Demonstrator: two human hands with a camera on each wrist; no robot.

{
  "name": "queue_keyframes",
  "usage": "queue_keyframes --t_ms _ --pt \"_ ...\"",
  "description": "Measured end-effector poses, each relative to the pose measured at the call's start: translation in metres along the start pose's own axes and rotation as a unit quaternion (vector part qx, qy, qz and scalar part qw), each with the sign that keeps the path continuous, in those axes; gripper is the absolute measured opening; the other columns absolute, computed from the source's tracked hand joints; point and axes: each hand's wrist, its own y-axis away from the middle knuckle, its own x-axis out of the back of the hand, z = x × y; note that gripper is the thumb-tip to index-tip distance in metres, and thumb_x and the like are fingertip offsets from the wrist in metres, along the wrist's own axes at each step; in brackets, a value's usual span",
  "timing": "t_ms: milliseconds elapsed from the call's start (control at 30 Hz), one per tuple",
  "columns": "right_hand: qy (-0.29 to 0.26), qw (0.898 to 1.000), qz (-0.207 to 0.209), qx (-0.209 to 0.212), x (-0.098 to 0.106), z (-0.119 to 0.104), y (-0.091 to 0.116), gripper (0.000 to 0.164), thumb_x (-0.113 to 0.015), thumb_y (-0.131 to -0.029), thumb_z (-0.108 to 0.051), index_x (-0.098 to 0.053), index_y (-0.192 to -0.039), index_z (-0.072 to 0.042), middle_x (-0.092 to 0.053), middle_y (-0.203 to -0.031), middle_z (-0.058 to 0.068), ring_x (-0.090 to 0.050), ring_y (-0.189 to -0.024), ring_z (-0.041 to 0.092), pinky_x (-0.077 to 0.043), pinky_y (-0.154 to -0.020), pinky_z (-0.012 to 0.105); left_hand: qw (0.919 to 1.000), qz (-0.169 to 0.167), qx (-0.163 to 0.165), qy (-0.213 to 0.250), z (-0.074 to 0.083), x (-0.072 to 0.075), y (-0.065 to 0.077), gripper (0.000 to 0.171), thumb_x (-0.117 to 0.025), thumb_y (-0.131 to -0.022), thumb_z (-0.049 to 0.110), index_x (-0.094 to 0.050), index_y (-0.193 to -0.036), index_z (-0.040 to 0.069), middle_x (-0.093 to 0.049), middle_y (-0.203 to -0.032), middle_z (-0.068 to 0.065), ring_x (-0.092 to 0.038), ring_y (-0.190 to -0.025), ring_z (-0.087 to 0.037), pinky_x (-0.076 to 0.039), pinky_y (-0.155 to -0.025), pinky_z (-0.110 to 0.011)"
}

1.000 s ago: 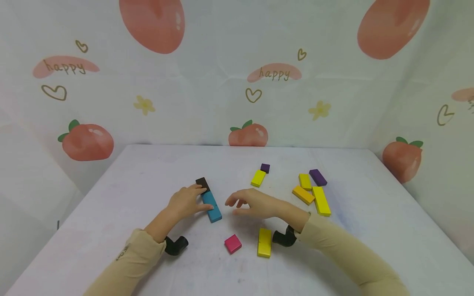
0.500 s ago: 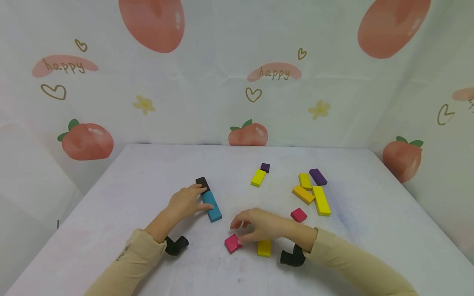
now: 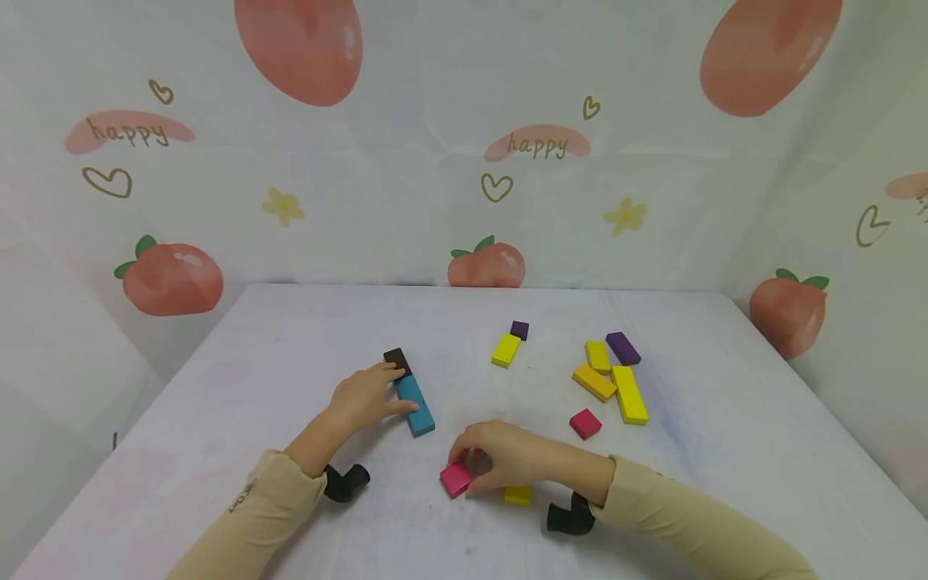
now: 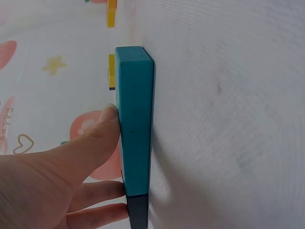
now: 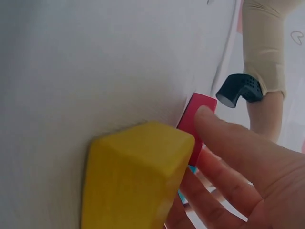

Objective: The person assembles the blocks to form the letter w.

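Observation:
My left hand (image 3: 360, 398) rests on two blocks set end to end: its thumb touches the blue block (image 3: 415, 403) and its fingertips touch the black block (image 3: 395, 359). Seen from the left wrist, the blue block (image 4: 135, 129) stands long across the view, with the thumb on its side. Near the front, my right hand (image 3: 503, 453) pinches a pink block (image 3: 453, 481) between thumb and fingers, the block low at the tabletop. A yellow block (image 3: 518, 495) lies under that hand, mostly hidden in the head view; the right wrist view shows this yellow block (image 5: 138, 176) large and close.
Right of the right hand lies a second pink block (image 3: 585, 424). Beyond it sit an orange block (image 3: 594, 383), a long yellow block (image 3: 628, 395), a short yellow block (image 3: 598, 356) and a purple block (image 3: 623, 348). Farther back, a yellow block (image 3: 506, 350) meets a small purple block (image 3: 519, 329).
My right hand has come down toward the front of the table and taken hold of the pink block. The second pink block, earlier hidden by the right arm, shows now. The left hand stays put.

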Motion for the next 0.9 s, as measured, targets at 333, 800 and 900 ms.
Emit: queue_keyframes --t_ms 333,800,900 --pt "0.005 1.000 0.019 -0.008 -0.001 0.001 -0.002 0.030 -0.074 -0.080 -0.022 -0.066 -0.108 -0.016 -0.065 -0.100 -0.005 -0.051 -0.086 0.002 -0.045 -0.075 0.012 1.0000 0.002 0.003 0.004 0.001 0.001 0.001 0.067 -0.068 -0.081 0.045 -0.052 -0.132 0.004 -0.048 -0.139 -0.020 -0.050 -0.122 -0.042 -0.049 -0.093 -0.051" --pt "-0.025 0.997 0.066 -0.021 0.005 0.011 -0.010 0.032 -0.075 -0.079 -0.022 -0.063 -0.107 -0.012 -0.064 -0.098 -0.001 -0.054 -0.087 0.011 -0.046 -0.070 0.013 1.0000 -0.001 0.002 0.001 0.003 0.002 0.003 0.068 -0.067 -0.081 0.046 -0.052 -0.132 0.004 -0.048 -0.139 -0.019 -0.049 -0.123 -0.041 -0.047 -0.095 -0.051" --pt "-0.029 0.996 0.075 -0.027 0.005 0.012 -0.013 0.032 -0.075 -0.079 -0.022 -0.063 -0.106 -0.011 -0.064 -0.097 -0.001 -0.054 -0.087 0.012 -0.046 -0.069 0.014 1.0000 -0.002 0.004 0.003 0.002 0.001 0.002 0.068 -0.067 -0.081 0.046 -0.051 -0.133 0.004 -0.047 -0.140 -0.019 -0.049 -0.124 -0.041 -0.047 -0.096 -0.051"
